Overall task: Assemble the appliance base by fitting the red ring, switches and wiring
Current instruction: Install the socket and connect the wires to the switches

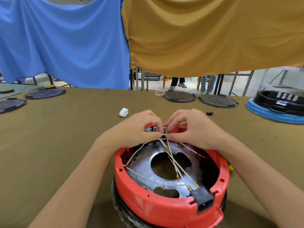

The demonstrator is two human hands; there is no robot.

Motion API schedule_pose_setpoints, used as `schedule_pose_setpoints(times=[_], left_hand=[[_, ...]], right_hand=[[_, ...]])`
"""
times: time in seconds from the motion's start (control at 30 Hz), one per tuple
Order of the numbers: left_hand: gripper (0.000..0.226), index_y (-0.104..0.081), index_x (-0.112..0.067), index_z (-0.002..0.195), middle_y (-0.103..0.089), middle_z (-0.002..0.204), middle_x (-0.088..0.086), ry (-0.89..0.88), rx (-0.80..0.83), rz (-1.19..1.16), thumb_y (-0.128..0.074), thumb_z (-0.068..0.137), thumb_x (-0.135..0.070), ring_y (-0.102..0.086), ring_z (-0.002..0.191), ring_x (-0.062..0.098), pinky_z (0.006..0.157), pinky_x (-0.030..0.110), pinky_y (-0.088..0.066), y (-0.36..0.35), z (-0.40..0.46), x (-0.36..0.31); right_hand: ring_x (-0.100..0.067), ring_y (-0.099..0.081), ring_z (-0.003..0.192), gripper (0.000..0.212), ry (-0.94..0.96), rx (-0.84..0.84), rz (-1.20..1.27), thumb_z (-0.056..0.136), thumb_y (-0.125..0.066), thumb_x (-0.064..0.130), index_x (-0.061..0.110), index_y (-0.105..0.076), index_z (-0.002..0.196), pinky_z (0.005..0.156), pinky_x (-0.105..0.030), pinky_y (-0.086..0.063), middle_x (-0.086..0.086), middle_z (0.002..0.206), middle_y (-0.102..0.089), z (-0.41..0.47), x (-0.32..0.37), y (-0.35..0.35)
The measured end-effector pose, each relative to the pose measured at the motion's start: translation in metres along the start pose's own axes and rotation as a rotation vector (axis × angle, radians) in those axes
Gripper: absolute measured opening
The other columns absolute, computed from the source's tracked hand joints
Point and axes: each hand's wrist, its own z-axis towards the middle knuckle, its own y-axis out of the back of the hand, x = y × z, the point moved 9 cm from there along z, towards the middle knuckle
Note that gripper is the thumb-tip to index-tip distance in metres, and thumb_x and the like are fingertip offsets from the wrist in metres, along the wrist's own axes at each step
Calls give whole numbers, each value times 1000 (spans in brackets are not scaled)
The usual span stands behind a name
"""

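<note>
The red ring (164, 209) sits on the dark round appliance base at the table's near edge, with a silver metal plate (143, 163) inside it. Several white wires (172, 160) with brass terminals cross the plate, and a black power socket (203, 199) is set in the ring's near rim. At the ring's far side my left hand (136, 129) and my right hand (192, 127) meet over the switches. Both pinch the white wire ends between thumb and forefinger. The switches are mostly hidden under my fingers.
A crumpled white wad (123, 112) and a small black part (209, 113) lie beyond my hands. Dark round lids (179, 96) (218, 100) (45, 93) lie along the far edge. A blue-rimmed black base (278, 106) stands far right. Blue and mustard cloths hang behind.
</note>
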Motion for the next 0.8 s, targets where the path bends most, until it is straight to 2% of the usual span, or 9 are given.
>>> schedule_pose_setpoints(times=[0.23,0.53,0.7,0.8], left_hand=[[8,-67,-38,87,-53,114,-12,-7,1,-6,-67,92,-32,-55,103,2,100,32,-43,0,0,-1],[6,-68,-36,89,-54,113,-10,-12,-5,12,-66,93,-31,-50,100,-3,92,23,-40,0,0,-1],[4,-68,-34,91,-54,113,-10,-3,-5,18,-66,93,-32,-53,102,3,99,31,-42,0,0,1],[3,-68,-34,92,-54,114,-9,2,-6,22,-65,93,-33,-54,103,4,99,34,-43,0,0,0]], right_hand=[[1,-62,93,11,8,-5,-1,76,-83,31,25,-78,83,89,-27,-53,22,102,-66,1,1,0],[2,-62,90,9,17,-18,-30,78,-82,31,25,-79,83,88,-25,-52,21,99,-66,1,2,0],[2,-61,87,5,10,-39,-66,78,-80,31,26,-79,80,83,-21,-52,21,96,-66,1,2,0],[-2,-61,85,7,9,-61,-97,77,-80,31,26,-77,81,80,-26,-52,16,95,-65,1,3,1]])
